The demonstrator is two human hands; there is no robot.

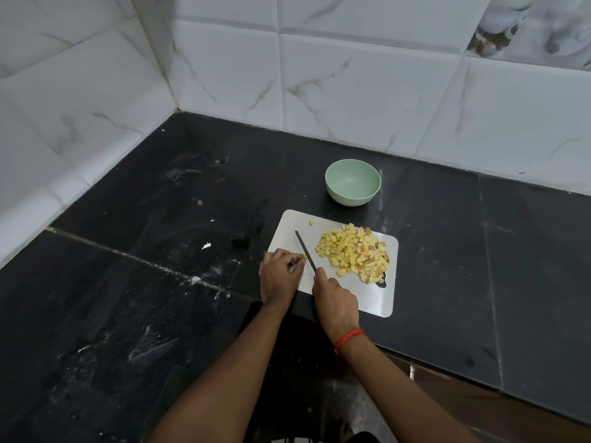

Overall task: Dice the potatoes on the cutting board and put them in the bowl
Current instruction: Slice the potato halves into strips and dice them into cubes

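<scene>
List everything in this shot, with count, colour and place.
Bowl: one, pale green, empty, behind board.
Cutting board: one, white, counter's front edge.
Diced potato: one pile, yellow, board's right half.
Stray cube: one, yellow, board's far edge.
Potato sliver: one, yellow, at left fingertips.
Knife: one, dark blade, left of pile.
Counter: one, black, white crumbs.
Wall tiles: white marbled, behind and left.
Wristband: one, red, right wrist.
Left hand: curled on sliver.
Right hand: grips knife handle.

Knife [302,243] handle hidden inside right grip [335,303]; potato piece [304,257] under left grip [279,274] mostly covered.
</scene>
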